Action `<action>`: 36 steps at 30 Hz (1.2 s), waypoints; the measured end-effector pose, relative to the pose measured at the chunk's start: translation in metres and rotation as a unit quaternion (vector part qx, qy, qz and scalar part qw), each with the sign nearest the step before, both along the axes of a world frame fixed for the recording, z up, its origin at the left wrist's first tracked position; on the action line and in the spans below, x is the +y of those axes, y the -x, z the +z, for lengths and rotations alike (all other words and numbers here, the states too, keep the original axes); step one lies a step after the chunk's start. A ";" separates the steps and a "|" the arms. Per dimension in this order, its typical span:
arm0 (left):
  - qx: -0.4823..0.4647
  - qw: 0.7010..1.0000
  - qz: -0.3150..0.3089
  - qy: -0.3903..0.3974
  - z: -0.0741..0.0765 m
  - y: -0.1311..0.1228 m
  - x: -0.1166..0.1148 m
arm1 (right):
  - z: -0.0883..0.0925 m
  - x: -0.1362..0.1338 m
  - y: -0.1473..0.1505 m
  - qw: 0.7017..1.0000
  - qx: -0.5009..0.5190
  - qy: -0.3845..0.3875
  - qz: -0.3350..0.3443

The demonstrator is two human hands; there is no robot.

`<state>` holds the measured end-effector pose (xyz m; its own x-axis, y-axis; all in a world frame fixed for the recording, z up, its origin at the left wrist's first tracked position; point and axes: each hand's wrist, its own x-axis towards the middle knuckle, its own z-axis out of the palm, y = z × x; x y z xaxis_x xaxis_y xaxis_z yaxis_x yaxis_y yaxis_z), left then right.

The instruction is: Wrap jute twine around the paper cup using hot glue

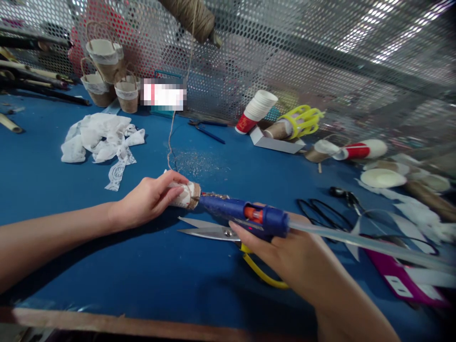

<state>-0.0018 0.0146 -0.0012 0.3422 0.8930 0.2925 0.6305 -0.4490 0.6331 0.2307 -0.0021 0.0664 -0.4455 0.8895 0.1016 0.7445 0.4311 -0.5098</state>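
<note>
My left hand (153,197) is closed around a small white paper cup (185,195) that lies on its side with a brown twine band near its end. Brown twine (171,137) runs from a large spool (190,19) at the top down to the cup. In my right hand (285,251) is a blue glue gun (245,216), its nozzle at or very near the twine band. A long clear glue stick (342,232) sticks out of its back. Below the gun lie open scissors (221,232) with yellow handles, partly hidden by my right hand.
White lace (99,137) is heaped at left, near several finished-looking cups with twine handles (107,57). Pliers (208,130), stacked paper cups (258,109) and a yellow plastic holder (302,121) lie toward the mesh wall (302,57). A black cable (317,213) and purple item (395,275) are at right.
</note>
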 end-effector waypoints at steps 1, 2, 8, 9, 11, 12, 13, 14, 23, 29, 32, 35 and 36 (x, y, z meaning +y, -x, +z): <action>0.000 1.000 -0.001 0.001 0.000 0.000 0.000 | -0.001 0.000 0.000 1.000 -0.005 -0.005 -0.007; -0.001 1.000 -0.002 0.003 0.000 0.000 0.000 | -0.002 0.000 0.000 1.000 -0.009 -0.016 -0.012; -0.004 1.000 -0.014 0.005 -0.001 0.001 0.001 | -0.008 0.004 -0.002 0.984 -0.085 -0.152 0.045; -0.005 1.000 -0.016 0.001 -0.002 0.001 0.001 | -0.008 0.005 -0.003 0.972 -0.116 -0.191 0.073; -0.008 1.000 -0.017 -0.008 -0.002 0.001 0.001 | -0.007 0.006 -0.004 0.937 -0.180 -0.274 0.123; -0.008 1.000 -0.017 -0.011 -0.002 0.001 0.000 | -0.007 0.006 -0.004 0.918 -0.205 -0.311 0.137; -0.008 1.000 -0.015 -0.013 -0.002 0.000 0.000 | -0.006 0.006 -0.004 0.900 -0.226 -0.342 0.145; -0.006 1.000 -0.012 -0.015 -0.002 0.000 0.000 | -0.006 0.006 -0.004 0.885 -0.244 -0.366 0.152; 0.004 1.000 -0.004 -0.019 -0.002 0.001 0.000 | -0.013 0.000 -0.004 0.935 -0.161 -0.304 0.092; 0.005 1.000 -0.004 -0.029 -0.002 0.001 0.001 | -0.006 -0.001 0.000 0.989 -0.045 -0.135 0.033; -0.005 1.000 -0.007 -0.023 -0.002 0.001 0.001 | -0.003 0.001 0.003 0.993 -0.025 -0.112 0.005; -0.007 1.000 -0.012 -0.013 -0.003 0.001 0.001 | -0.005 0.001 0.003 0.995 -0.016 -0.102 -0.013; -0.005 1.000 -0.011 -0.013 -0.003 0.001 0.001 | -0.006 0.001 0.002 0.995 -0.019 -0.098 -0.010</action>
<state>-0.0028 0.0157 -0.0040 0.3579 0.8774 0.3194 0.6144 -0.4789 0.6270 0.2285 -0.0010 0.0602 -0.4352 0.8627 0.2577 0.7706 0.5049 -0.3888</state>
